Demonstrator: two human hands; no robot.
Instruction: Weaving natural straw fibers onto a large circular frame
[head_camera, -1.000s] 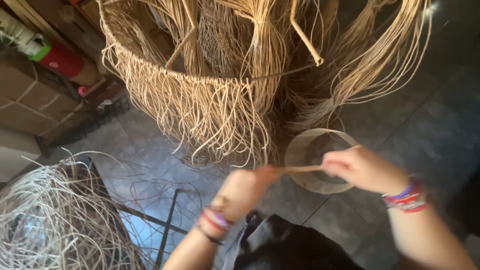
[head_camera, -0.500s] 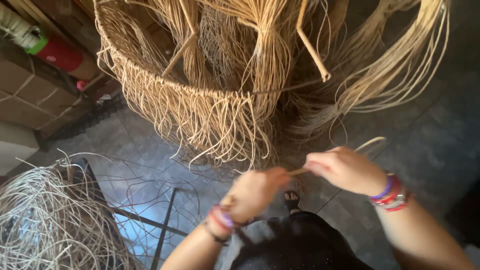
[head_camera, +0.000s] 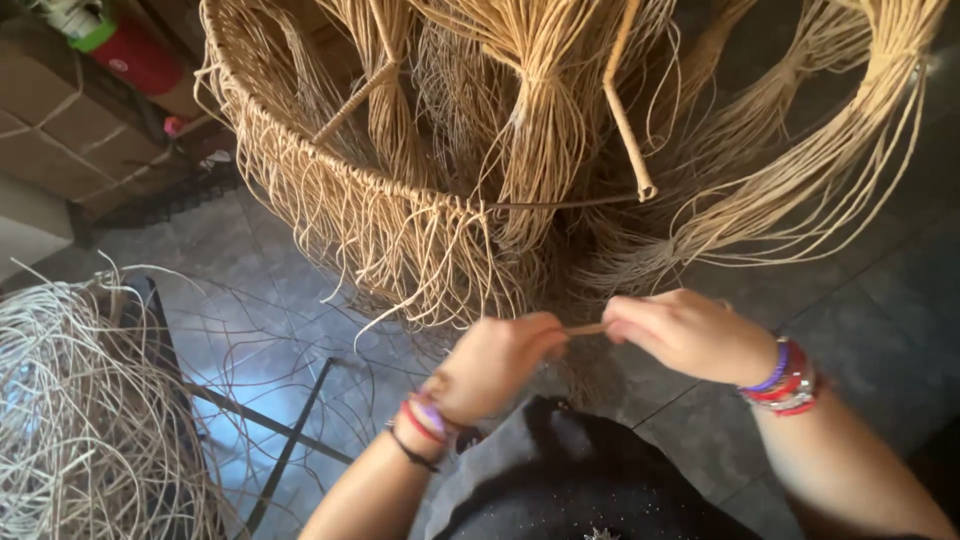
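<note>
Your left hand (head_camera: 495, 365) and right hand (head_camera: 690, 335) each pinch one end of the flat cane strip (head_camera: 585, 329), fingers closed, keeping it taut below the fringed woven frame (head_camera: 400, 215).

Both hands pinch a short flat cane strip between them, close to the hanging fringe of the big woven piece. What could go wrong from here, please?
1. The strip is gripped only at the fingertips of the left hand and right hand; it might slip or snap if bent sharply.
2. The loose fringe hangs just above the hands, so strands could snag fingers or the bracelets.
3. Pale cane coils and stray strands on the floor could tangle underfoot.
</note>
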